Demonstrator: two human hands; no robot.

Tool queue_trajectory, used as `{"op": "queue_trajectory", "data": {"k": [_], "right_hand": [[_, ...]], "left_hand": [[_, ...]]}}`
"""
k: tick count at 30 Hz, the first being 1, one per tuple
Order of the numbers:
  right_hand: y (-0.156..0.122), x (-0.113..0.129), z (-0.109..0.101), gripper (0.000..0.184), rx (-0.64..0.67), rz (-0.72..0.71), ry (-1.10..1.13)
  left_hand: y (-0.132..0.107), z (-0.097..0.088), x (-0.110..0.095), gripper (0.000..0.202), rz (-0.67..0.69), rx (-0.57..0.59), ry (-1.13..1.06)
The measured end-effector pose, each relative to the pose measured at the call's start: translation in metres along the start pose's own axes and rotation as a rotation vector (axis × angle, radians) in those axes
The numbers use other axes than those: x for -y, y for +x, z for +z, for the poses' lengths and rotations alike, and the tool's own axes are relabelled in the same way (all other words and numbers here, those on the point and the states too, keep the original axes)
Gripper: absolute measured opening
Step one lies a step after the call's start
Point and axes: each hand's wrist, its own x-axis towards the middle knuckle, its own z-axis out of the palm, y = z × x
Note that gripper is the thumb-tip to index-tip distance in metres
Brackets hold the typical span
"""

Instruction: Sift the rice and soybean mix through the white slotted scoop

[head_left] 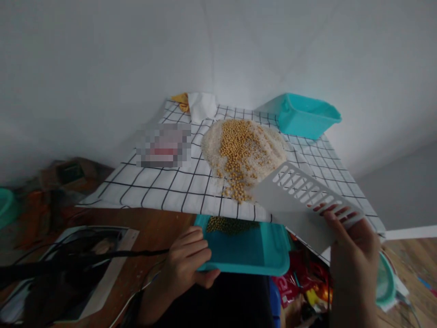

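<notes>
My left hand (187,264) is closed on the near left rim of a teal tray (252,255), held just under the table's front edge. A small heap of yellow beans (227,224) lies at the tray's far end. My right hand (348,246) grips a grey slotted scraper (300,196), its fingers showing through the slots. The scraper's blade rests on the cloth beside a pile of white rice mixed with yellow beans (242,148), next to a cluster of beans (237,193) at the cloth's front edge.
A black-grid white cloth (164,182) covers the table. A teal tub (305,115) stands at the back right by the wall. A white and yellow cloth (196,105) lies at the back. Black cables (85,259) and a framed panel lie lower left. Colourful packets (307,282) sit lower right.
</notes>
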Motion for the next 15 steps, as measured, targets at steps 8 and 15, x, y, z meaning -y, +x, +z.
{"op": "queue_trajectory", "data": {"k": [8, 15], "right_hand": [[-0.009, 0.003, 0.001, 0.022, 0.094, -0.084, -0.029], [0.019, -0.017, 0.014, 0.024, 0.080, -0.029, 0.260]], "left_hand": [[-0.006, 0.008, -0.003, 0.049, 0.005, -0.032, 0.016], [-0.016, 0.012, -0.002, 0.049, 0.017, -0.064, 0.030]]}}
